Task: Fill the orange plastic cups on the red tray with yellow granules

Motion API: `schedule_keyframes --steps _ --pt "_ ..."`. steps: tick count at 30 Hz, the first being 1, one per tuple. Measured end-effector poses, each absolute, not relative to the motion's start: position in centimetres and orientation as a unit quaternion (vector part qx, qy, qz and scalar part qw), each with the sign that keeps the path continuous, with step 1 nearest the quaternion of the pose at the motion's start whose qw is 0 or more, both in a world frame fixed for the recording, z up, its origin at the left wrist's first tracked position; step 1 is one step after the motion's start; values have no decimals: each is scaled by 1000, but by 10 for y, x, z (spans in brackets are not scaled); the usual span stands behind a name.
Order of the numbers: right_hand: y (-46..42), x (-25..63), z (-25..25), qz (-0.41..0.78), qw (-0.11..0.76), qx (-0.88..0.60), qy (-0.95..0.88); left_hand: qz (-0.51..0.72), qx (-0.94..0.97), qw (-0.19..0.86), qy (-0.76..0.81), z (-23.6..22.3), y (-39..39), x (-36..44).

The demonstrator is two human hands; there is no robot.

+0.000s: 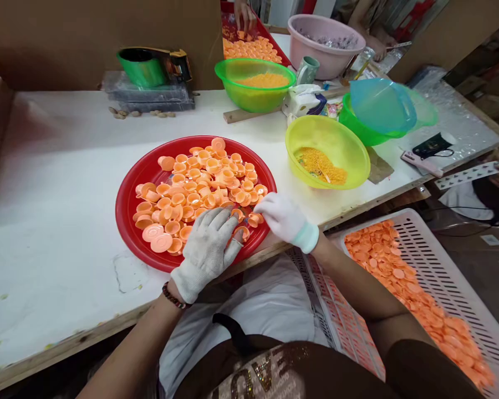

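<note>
A round red tray (127,213) holds several orange plastic caps (199,188) on a white table. My left hand (208,246), in a white glove, rests over the tray's near edge with its fingers curled on a cap (242,231). My right hand (285,219), also gloved, is at the tray's right rim, its fingers pinched together among the caps; what it holds is hidden.
A yellow-green bowl (341,138) with yellow bits sits right of the tray. Green, teal and pink bowls stand behind. A white crate (441,260) of orange caps sits by my right knee. A tape dispenser (153,66) is at the back. Other people's hands show at the far end and right edge.
</note>
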State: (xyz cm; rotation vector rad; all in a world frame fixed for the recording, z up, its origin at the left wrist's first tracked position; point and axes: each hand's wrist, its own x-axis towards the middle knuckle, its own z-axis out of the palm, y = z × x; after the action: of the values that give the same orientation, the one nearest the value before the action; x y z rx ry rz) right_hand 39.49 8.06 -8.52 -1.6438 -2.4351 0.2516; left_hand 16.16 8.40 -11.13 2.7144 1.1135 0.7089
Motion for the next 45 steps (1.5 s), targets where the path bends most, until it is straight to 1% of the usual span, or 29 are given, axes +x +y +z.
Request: schedule_keyframes --steps 2,5,9,13,16,20,25,27,30,32,35,38,42,45 --pt "83 399 -87 49 117 -618 -776 222 909 75 345 -111 87 166" --pt "89 398 -93 0 78 -664 -744 178 937 91 288 -109 88 175" --pt "93 394 -100 -30 22 -611 -791 172 943 86 273 -107 86 179" --pt "94 397 -100 -48 11 -579 -814 172 939 77 288 -107 87 174" --pt "103 397 -97 -49 4 -557 -829 141 943 57 297 -107 91 181" --pt "126 387 -88 -31 -44 -540 -840 125 944 40 303 -106 96 203" --pt "141 384 -71 2 -105 -536 -837 144 931 29 335 -106 97 203" --pt "140 390 -66 41 -118 -518 -846 166 923 32 347 -106 97 190" --pt "137 398 -64 89 -99 -493 -860 218 897 35 383 -109 98 171" --pt "136 398 -66 58 -76 -515 -852 237 888 33 392 -112 99 167" --pt "135 394 -71 2 -76 -556 -828 212 905 17 368 -114 100 172" --pt "132 396 -71 9 -83 -550 -831 211 917 13 339 -113 98 180" --pt "131 402 -68 20 -57 -547 -835 241 918 51 311 -107 100 185" --pt "134 399 -69 10 -62 -572 -818 217 916 32 336 -103 107 191"
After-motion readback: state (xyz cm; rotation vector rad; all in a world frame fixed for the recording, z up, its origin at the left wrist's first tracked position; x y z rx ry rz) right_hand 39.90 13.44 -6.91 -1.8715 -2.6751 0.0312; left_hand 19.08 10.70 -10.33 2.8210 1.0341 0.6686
